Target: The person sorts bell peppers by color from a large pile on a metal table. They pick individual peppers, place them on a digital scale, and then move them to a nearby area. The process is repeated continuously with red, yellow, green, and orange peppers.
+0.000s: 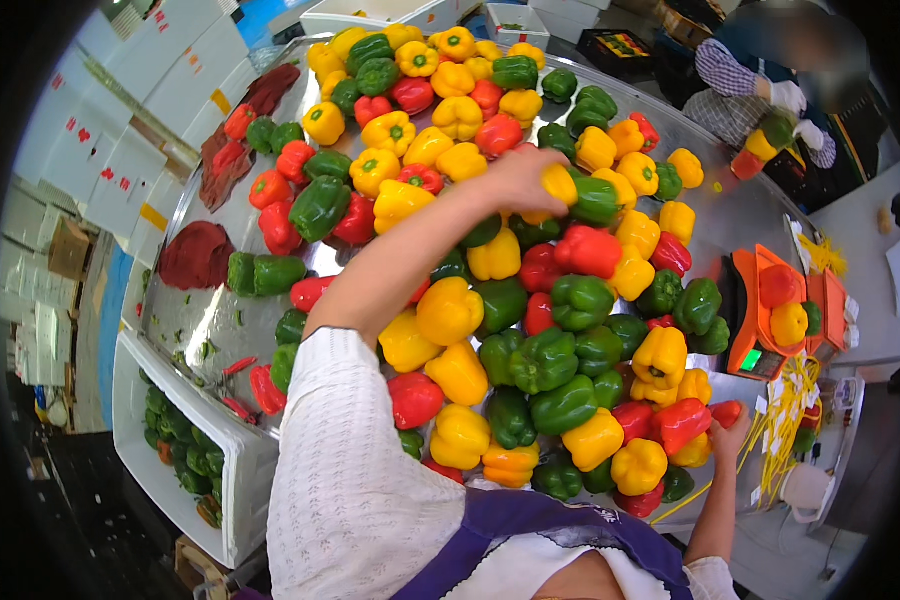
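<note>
We log a yellow pepper [558, 184] held in the left hand [518, 180], near the middle of the pepper heap. Its long axis runs roughly up the picture, tilted slightly left; which end carries the stem we cannot tell, since the fingers cover part of it. The left hand is clenched around the pepper, fingers wrapped over its left side. The left forearm reaches out across the heap from a white knitted sleeve [350, 470].

Touching the yellow pepper on its right lies a green pepper [597, 199]. Just below the yellow pepper lies a red pepper [587, 250], long axis roughly sideways. Further peppers, red, yellow and green, lie all round the yellow pepper on a round steel table [710, 215].

Well below and to the right of the yellow pepper, at the near rim of the heap, the right hand [732, 428] grasps a small red pepper [727, 412]; the fingers close about it.

To the right of the yellow pepper, past the edge of the heap, stands an orange scale [760, 315] with a red and a yellow pepper on it. Above and to the right of the yellow pepper, across the table, another person's gloved hand [788, 97] holds peppers. Far left and below the yellow pepper, a white crate [140, 445] holds green peppers.
</note>
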A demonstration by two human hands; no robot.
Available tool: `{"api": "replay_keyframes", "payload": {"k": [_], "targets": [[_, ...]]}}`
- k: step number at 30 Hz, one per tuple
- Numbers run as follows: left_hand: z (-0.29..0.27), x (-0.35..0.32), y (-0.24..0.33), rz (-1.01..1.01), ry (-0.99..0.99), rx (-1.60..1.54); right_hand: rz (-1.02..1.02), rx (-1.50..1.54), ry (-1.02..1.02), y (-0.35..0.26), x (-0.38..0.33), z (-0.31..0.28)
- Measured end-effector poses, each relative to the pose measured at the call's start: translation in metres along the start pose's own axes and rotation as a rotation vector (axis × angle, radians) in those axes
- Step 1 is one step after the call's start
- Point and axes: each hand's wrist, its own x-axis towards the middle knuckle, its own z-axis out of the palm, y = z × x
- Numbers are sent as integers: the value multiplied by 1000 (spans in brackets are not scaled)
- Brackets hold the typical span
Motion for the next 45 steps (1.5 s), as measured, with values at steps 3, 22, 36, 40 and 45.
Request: {"api": "replay_keyframes", "payload": {"k": [3,22,36,40,45], "targets": [[29,-10,23,-83,-221,86,11,63,26,-2,-9,2],[-108,9,-170,-537,359,301,35,48,97,-23,-14,4],[-113,80,-237,-602,159,541,86,-32,46,-9,-10,2],[-107,105,-234,-748,65,613,134,18,38,-13,-12,2],[-104,107,-219,-818,114,674,98,-42,62,-4,-11,4]]}}
